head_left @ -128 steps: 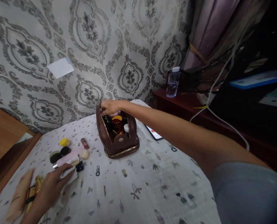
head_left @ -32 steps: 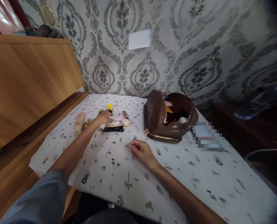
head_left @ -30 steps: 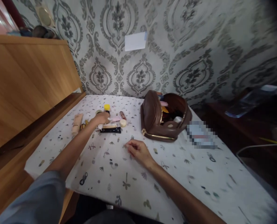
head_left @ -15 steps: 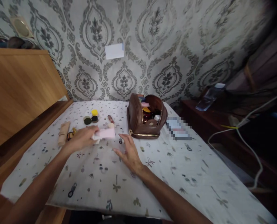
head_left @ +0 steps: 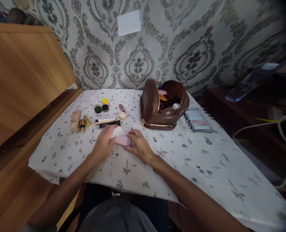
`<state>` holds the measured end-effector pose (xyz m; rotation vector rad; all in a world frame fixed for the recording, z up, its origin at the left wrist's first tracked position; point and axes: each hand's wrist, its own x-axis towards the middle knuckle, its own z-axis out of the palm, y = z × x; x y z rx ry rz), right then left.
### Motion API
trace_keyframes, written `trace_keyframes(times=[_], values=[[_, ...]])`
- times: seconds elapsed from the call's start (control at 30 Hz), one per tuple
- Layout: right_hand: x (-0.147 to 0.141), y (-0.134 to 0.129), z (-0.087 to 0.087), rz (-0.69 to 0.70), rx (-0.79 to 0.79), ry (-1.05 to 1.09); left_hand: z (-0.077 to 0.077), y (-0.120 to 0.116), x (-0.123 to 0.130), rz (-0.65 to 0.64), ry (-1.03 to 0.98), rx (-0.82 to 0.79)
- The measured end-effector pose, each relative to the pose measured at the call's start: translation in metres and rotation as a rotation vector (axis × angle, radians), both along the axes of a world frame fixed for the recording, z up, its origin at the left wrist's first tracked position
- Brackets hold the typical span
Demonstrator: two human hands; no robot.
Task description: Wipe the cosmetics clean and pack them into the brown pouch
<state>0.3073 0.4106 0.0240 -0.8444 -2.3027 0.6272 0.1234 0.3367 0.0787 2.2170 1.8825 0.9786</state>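
Observation:
Low over the front of the table, a pink bottle or tube (head_left: 122, 140) lies between my two hands. My right hand (head_left: 141, 147) is closed on its right end, fingers and thumb on either side. A crumpled white tissue or cloth (head_left: 117, 131) is pinched in my left hand (head_left: 104, 143), against the pink item's left end; motion blurs those fingers. Just beyond lie slim makeup pencils or brushes (head_left: 106, 122), a round cream-coloured pot (head_left: 122, 115) and a small lip gloss tube (head_left: 122, 108).
An open brown cosmetic bag (head_left: 152, 106) holds several items. To its right lies a blurred-out flat object (head_left: 199, 120). Left are a beige tube (head_left: 75, 120), gold-and-dark small bottles (head_left: 82, 125), dark round pots (head_left: 98, 109) and a yellow lid (head_left: 105, 101). A wooden panel (head_left: 32, 58) borders the left.
My right hand, earlier open and apart, has closed on the pink item's right end. The left hand has brought the item and tissue nearer. My view has tilted down.

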Motion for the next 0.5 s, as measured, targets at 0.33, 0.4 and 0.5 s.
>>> trace_keyframes(times=[0.33, 0.4, 0.5], values=[[0.0, 0.004, -0.004, -0.051, 0.036, -0.04, -0.019, 0.016, 0.02, 0.049, 0.464, -0.168], [0.0, 0.004, -0.004, -0.044, 0.042, -0.031, -0.016, 0.016, -0.003, 0.141, 0.483, -0.174], [0.001, 0.003, -0.002, -0.045, 0.05, -0.053, -0.015, 0.015, -0.037, 0.24, 0.452, -0.144]])
